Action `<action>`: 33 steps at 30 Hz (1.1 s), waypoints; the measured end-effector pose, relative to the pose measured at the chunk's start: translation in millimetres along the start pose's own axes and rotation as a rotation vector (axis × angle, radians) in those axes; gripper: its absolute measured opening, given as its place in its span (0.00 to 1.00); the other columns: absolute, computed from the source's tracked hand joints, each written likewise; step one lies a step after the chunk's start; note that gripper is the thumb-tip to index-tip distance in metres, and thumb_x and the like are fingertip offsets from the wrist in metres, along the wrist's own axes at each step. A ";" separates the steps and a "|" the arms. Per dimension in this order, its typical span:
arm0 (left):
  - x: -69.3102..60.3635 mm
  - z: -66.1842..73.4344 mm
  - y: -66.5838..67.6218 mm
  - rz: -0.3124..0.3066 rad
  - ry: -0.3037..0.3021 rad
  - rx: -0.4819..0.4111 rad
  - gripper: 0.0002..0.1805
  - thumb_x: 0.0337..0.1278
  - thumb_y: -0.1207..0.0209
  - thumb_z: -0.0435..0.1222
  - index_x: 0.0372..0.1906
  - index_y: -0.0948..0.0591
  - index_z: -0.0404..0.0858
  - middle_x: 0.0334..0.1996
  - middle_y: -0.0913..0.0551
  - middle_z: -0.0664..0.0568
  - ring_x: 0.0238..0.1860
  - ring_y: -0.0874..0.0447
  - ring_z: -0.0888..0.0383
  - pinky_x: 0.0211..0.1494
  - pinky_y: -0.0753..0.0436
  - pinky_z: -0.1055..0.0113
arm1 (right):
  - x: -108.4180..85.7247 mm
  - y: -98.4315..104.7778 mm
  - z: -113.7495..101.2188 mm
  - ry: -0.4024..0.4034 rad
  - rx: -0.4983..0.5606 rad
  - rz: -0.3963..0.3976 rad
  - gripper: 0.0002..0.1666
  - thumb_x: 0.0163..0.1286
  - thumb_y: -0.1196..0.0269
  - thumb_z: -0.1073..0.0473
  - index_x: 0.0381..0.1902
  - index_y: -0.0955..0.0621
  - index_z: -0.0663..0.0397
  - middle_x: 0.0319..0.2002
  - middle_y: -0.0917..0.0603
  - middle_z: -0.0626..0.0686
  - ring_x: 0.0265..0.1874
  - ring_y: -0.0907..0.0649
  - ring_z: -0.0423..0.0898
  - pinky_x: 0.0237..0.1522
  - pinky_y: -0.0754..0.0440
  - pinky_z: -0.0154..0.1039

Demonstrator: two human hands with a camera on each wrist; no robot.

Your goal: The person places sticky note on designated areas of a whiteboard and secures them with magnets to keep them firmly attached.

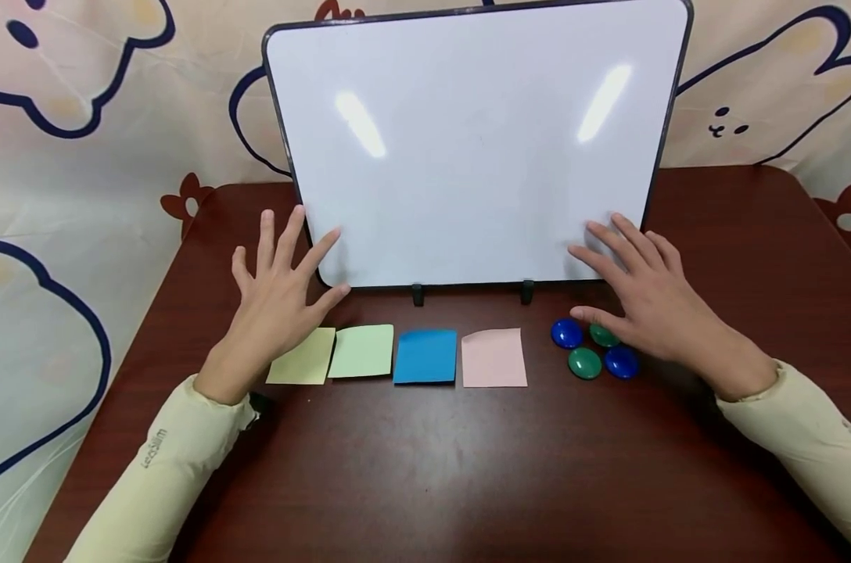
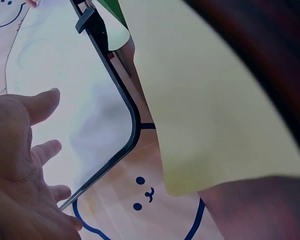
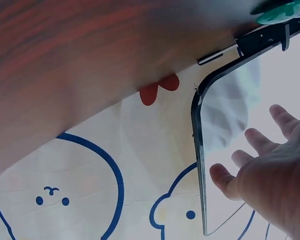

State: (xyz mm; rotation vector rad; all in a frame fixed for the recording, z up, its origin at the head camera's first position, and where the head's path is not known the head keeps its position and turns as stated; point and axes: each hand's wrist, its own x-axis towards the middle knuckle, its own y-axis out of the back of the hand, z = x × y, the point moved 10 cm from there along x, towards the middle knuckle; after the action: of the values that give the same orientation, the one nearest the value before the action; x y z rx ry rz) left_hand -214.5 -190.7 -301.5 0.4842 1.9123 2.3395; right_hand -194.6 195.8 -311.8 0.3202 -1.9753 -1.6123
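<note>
A white board (image 1: pixel 468 156) with a dark frame stands tilted on small black feet. My left hand (image 1: pixel 271 305), fingers spread, is at its lower left corner and partly covers a yellow note (image 1: pixel 306 361). My right hand (image 1: pixel 654 305) is spread over the lower right corner; whether either hand touches the board I cannot tell. Right of the yellow note lie a light green note (image 1: pixel 362 352), a blue note (image 1: pixel 425 356) and a pink note (image 1: pixel 494 360). Blue magnets (image 1: pixel 567 333) and green magnets (image 1: pixel 584 363) lie beside and partly under my right hand. Neither hand holds anything.
The dark brown table (image 1: pixel 425 469) extends in front of the notes and to both sides of the board. Behind it hangs a pale cloth (image 1: pixel 116 180) printed with cartoon figures and red flowers. Two light reflections show on the board.
</note>
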 end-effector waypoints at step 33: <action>-27.7 -21.4 24.5 0.126 -0.089 -0.342 0.29 0.57 0.32 0.32 0.65 0.25 0.41 0.66 0.29 0.40 0.67 0.38 0.37 0.57 0.40 0.36 | -18.2 1.5 -10.7 0.188 0.133 -0.010 0.40 0.52 0.23 0.52 0.64 0.23 0.46 0.61 0.21 0.54 0.67 0.32 0.56 0.59 0.38 0.60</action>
State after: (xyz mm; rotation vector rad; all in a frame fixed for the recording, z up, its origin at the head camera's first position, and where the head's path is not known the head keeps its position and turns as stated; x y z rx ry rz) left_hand -191.2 -223.3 -286.7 0.6754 1.4402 2.6005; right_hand -173.6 196.8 -314.1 0.5152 -1.9423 -1.4045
